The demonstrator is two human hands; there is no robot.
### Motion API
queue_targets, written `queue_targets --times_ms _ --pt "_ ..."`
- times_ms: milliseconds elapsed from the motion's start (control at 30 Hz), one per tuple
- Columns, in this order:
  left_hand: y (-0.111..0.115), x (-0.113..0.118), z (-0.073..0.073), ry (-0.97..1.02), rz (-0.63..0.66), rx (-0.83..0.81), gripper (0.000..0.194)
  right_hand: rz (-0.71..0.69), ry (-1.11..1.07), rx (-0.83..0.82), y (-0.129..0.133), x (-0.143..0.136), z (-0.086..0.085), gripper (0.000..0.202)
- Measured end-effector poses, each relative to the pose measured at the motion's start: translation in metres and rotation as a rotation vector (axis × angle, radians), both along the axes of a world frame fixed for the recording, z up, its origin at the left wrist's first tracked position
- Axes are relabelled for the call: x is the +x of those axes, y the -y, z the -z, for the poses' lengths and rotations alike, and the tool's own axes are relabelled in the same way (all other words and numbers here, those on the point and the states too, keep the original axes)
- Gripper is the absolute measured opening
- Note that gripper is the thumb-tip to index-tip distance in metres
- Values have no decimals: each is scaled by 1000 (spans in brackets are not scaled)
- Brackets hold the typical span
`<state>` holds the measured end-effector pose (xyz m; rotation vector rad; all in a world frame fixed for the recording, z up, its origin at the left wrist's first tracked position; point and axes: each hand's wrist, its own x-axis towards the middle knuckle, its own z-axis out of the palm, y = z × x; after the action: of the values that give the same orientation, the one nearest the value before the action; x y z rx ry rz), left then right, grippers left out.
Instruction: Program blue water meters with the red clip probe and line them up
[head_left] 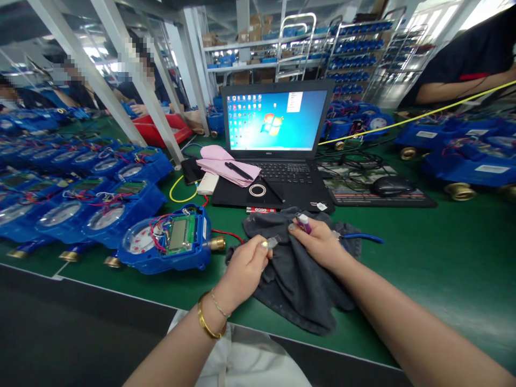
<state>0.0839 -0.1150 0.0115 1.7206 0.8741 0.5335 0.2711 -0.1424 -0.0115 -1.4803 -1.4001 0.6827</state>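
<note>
My left hand [246,267] pinches a small greyish connector with thin pins [276,241] above a dark grey cloth [300,293]. A red wire [228,233] runs from the near meter toward that hand. In my right hand [325,246] is a small purple tube with a white end [305,222], held upright between thumb and fingers. Just beyond my right wrist a blue-handled tool [363,236] lies on the cloth, its other end hidden. To the left sits an opened blue water meter [165,263] with a display, circuit board and brass fitting.
An open laptop [278,123] stands behind the cloth, with pink papers [229,167], a pen and a tape roll [257,190] on it. A mouse [392,186] rests on a keyboard at right. Blue meters [100,215] line both sides. A yellow cable [419,114] crosses the upper right.
</note>
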Motion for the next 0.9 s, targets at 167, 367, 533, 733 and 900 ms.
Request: queue_targets --times_ms 167,367,533,733,900 --pt "0 -1 0 18 4 -37 32 -3 61 -25 4 -7 -5 23" --pt "1 -4 -1 66 23 -83 28 200 378 140 10 3 -8 41" --pt "1 -5 -1 204 -25 62 13 133 217 216 17 -2 -23 29" --pt "5 -9 -6 250 -21 763 16 -336 -405 -187 22 -15 -30 50" --pt "13 -12 -17 126 23 1089 24 -482 -663 -326 25 -17 -25 49"
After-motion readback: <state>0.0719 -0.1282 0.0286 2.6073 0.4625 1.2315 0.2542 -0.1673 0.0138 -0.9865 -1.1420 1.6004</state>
